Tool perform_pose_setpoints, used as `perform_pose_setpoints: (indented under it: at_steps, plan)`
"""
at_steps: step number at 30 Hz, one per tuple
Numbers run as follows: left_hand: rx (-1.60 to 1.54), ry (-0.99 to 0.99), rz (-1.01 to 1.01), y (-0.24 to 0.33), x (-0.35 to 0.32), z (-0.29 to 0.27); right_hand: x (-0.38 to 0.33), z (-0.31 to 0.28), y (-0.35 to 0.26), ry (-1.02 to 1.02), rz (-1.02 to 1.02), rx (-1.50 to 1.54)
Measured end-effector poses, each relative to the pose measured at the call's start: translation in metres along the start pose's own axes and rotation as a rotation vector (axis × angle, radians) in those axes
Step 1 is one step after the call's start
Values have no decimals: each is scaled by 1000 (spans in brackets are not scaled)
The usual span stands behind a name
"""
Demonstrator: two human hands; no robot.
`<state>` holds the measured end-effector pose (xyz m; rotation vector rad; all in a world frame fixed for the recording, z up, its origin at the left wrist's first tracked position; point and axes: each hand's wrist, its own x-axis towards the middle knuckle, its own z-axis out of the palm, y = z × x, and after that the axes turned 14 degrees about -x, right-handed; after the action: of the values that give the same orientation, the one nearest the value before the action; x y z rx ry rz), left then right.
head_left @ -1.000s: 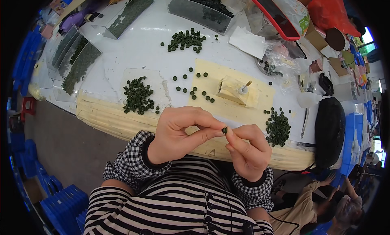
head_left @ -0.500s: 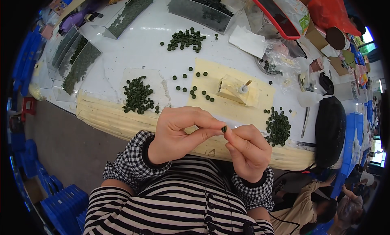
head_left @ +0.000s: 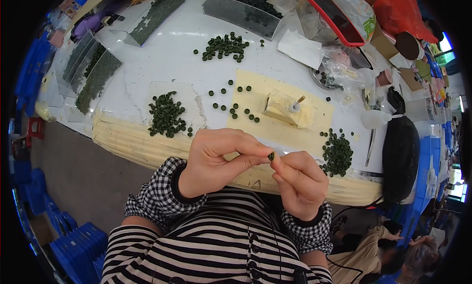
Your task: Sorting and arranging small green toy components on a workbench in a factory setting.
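Two-handed fingertip work, apparently in mid-step: the left hand (head_left: 211, 161) pinches a small, rounded, dark-green piece (head_left: 271, 157) near the flat white surface (head_left: 157, 58); the right hand (head_left: 302, 183), fingers bent, meets it, grip indeterminable. The next move seemingly calls for steady fingertips.

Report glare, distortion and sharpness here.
Head view: fisheye distortion bows the table's cream front edge, and the corners go black; head view: glare streaks the white tabletop, and a window at upper right is washed out; head view: the green piece between the left hand and right hand is too small for fine detail.
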<state>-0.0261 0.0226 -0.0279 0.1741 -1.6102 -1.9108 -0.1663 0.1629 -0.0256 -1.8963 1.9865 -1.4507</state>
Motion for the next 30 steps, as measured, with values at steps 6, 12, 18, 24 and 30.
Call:
perform_pose_setpoints:
  at_steps: [6, 12, 18, 24, 30]
  plan:
    - [-2, -2, -1, 0, 0, -1, 1, 2, 1, 27, -23, -20]
    - [-95, 27, -56, -1, -1, 0, 0, 2, -2, 25, 17, -37]
    - [-432, 126, -277, 5, -4, 4, 12, -10, -5, 112, 118, -156]
    - [-1040, 116, -489, -12, -5, -1, 53, -24, 5, 154, 212, -469]
    - [-1153, 111, -531, -16, -3, -4, 70, -17, 23, 61, 166, -560]
